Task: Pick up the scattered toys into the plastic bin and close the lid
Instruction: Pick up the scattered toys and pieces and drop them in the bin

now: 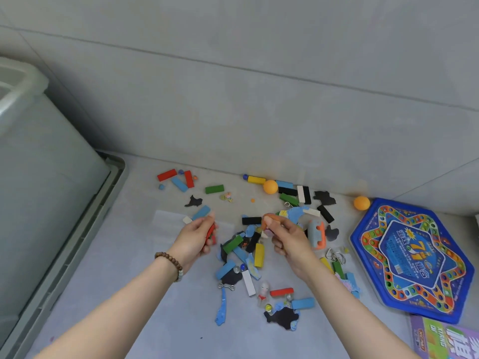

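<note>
At the far left a translucent plastic bin is seen standing on the floor, well apart from most of the toys. A grey ridged piece is laid along its foot; whether this is the lid cannot be told. Right of it, near the wall, a red block, a blue block and a green block are scattered on the floor.

The left hand, a beaded bracelet on its wrist, is held above the floor, and its fingers are curled round a few held red blocks. Between and below the hands a loose pile of green, yellow, black, white and blue pieces is spread out, with a small figure at its near edge.

An orange piece is pinched between the thumb and fingers of the right hand. A blue and orange toy is found just beside that hand. By the wall an orange ball and a second orange ball are at rest. At the far right a blue hexagonal game board is laid flat, with a booklet near its lower corner
</note>
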A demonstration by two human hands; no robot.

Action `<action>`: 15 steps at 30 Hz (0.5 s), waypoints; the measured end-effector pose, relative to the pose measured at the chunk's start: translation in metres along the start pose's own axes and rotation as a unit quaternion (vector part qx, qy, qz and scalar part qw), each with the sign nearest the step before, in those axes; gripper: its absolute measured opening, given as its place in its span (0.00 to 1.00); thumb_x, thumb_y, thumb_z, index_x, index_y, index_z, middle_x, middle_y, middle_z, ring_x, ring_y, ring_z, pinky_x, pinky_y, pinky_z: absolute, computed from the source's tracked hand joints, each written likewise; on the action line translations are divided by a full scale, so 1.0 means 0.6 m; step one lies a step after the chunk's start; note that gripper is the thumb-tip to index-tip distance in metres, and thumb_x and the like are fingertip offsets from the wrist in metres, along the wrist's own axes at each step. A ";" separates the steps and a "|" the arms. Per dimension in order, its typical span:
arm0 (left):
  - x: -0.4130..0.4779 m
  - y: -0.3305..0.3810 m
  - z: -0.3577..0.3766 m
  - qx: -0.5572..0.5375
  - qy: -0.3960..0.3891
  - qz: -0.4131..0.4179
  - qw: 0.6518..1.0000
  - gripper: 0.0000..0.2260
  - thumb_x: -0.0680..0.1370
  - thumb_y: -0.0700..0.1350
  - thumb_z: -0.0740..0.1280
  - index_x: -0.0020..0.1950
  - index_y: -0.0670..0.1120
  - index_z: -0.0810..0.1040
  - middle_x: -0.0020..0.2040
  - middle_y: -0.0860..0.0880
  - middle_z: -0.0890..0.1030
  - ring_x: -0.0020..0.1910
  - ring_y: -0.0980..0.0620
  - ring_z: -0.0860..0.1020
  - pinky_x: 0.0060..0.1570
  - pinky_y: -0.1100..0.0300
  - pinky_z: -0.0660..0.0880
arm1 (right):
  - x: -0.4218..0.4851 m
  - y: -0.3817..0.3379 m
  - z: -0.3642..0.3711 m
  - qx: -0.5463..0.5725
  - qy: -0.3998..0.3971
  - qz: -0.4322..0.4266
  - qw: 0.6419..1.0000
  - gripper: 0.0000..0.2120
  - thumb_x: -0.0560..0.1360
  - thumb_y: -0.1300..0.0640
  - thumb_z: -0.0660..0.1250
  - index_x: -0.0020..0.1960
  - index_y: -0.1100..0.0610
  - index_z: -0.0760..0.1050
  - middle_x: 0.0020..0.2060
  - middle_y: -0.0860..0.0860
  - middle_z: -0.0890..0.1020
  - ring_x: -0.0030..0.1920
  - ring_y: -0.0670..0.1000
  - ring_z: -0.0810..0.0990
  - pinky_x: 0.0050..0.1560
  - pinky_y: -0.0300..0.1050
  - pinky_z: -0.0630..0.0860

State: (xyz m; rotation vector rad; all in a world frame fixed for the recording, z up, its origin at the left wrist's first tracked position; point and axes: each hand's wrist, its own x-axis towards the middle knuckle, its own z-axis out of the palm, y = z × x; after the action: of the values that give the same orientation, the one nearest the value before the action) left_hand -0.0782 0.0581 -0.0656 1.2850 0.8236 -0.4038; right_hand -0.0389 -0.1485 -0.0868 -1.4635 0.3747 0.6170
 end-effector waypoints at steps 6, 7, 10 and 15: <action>-0.110 0.195 -0.121 0.024 0.049 0.180 0.982 0.14 0.79 0.53 0.61 0.38 0.46 0.72 0.31 0.53 0.70 0.23 0.58 0.63 0.21 0.68 0.59 | -0.052 -0.196 0.182 -0.025 -0.104 -0.067 0.992 0.08 0.73 0.52 0.69 0.49 0.53 0.77 0.28 0.44 0.75 0.24 0.43 0.60 0.24 0.35 0.55; -0.130 0.221 -0.148 0.030 0.067 0.212 0.975 0.15 0.79 0.53 0.61 0.37 0.46 0.72 0.30 0.53 0.70 0.22 0.58 0.63 0.21 0.68 0.59 | -0.061 -0.225 0.219 -0.040 -0.122 -0.081 0.988 0.07 0.74 0.53 0.68 0.49 0.54 0.77 0.29 0.45 0.76 0.24 0.43 0.61 0.23 0.34 0.56; -0.197 0.283 -0.262 0.043 0.120 0.276 0.953 0.16 0.79 0.53 0.61 0.34 0.47 0.71 0.27 0.55 0.70 0.21 0.58 0.62 0.21 0.68 0.56 | -0.096 -0.295 0.363 -0.108 -0.183 -0.135 0.968 0.09 0.74 0.56 0.69 0.52 0.57 0.78 0.35 0.52 0.78 0.21 0.39 0.68 0.21 0.30 0.62; -0.261 0.260 -0.508 0.084 0.258 0.299 0.915 0.17 0.79 0.51 0.61 0.32 0.45 0.73 0.26 0.54 0.72 0.24 0.57 0.66 0.26 0.66 0.64 | -0.158 -0.325 0.629 -0.184 -0.297 -0.201 0.915 0.06 0.71 0.61 0.72 0.46 0.63 0.78 0.29 0.47 0.82 0.24 0.38 0.75 0.26 0.26 0.70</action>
State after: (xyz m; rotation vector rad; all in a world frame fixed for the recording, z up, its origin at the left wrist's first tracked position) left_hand -0.1700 0.3615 0.1373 1.7613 0.7853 0.3846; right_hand -0.0471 0.2101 0.1599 -1.5587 -0.5361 0.7826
